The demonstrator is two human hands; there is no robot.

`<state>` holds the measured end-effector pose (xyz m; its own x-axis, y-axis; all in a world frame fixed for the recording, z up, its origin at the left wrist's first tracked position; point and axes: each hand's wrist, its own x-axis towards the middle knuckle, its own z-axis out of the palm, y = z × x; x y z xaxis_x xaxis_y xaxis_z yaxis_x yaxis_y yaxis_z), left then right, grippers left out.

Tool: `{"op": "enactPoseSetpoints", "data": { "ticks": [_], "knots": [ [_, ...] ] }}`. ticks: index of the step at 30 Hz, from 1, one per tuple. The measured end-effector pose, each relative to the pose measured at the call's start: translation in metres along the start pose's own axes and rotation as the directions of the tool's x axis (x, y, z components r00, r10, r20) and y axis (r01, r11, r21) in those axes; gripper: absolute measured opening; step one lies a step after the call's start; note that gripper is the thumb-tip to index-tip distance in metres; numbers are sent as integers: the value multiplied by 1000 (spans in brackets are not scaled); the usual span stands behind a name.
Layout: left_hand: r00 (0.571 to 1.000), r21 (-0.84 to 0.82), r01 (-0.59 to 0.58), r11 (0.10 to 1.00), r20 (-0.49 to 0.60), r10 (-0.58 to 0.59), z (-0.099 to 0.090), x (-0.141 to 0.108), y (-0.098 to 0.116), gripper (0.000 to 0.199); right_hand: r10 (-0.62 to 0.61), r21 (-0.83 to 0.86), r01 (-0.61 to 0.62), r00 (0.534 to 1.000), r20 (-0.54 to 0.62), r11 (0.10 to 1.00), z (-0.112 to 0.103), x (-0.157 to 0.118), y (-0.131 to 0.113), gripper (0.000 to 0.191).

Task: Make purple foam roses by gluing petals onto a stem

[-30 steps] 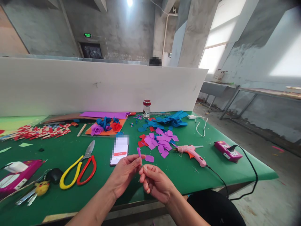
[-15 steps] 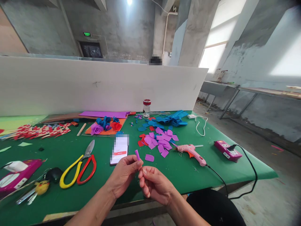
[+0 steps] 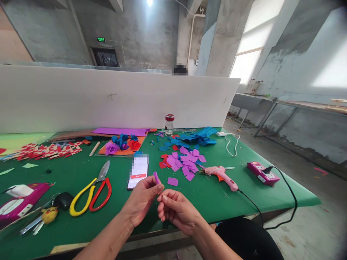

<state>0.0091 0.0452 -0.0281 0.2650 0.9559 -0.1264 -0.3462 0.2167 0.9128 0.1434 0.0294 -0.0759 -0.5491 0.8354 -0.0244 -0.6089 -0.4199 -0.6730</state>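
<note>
A small rolled piece of purple paper (image 3: 156, 177) sticks up between the thumb and fingers of my left hand (image 3: 142, 200). My right hand (image 3: 179, 213) is close beside it, its thumb and forefinger pinched near the left fingertips; whatever lies in that pinch is too small to make out. Just beyond the hands lies a single purple paper petal (image 3: 172, 181), with a heap of purple petals (image 3: 189, 160) behind it. To the right of the heap rests a pink hot glue gun (image 3: 221, 175). A phone (image 3: 138, 171) lies flat behind my left hand.
Scissors (image 3: 94, 191), keys with a yellow charm (image 3: 49, 215) and a tissue pack (image 3: 24, 204) lie left. Finished paper flowers (image 3: 121, 143) sit behind the phone. A jar (image 3: 169, 125) stands before the white board (image 3: 121, 99). The glue gun's cord reaches a pink power box (image 3: 262, 173).
Both hands have shifted slightly left, and the purple roll has turned a little in my left fingers. The objects on the table stay put.
</note>
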Motion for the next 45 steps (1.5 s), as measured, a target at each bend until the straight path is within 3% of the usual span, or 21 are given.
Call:
{"op": "enactPoseSetpoints", "data": {
  "ticks": [8,13,20,30,45],
  "knots": [
    [994,-13,59,998,98,-58,-4,0,-2,27,15,31,-15,1000,17,999,-2,1,2,34],
    [981,59,47,997,186,-57,-11,1,3,43,-16,49,15,1000,9,999,-2,0,-3,32],
    [996,216,-29,976,92,9,-8,-1,6,18,-29,61,31,999,-35,998,-3,1,-5,34],
    [997,215,-49,975,-47,60,-6,-1,7,18,5,53,-3,999,-35,999,-2,1,0,34],
    [998,419,-66,906,44,52,-7,-5,27,19,-44,-151,33,997,-68,988,-3,-2,-4,31]
  ]
}}
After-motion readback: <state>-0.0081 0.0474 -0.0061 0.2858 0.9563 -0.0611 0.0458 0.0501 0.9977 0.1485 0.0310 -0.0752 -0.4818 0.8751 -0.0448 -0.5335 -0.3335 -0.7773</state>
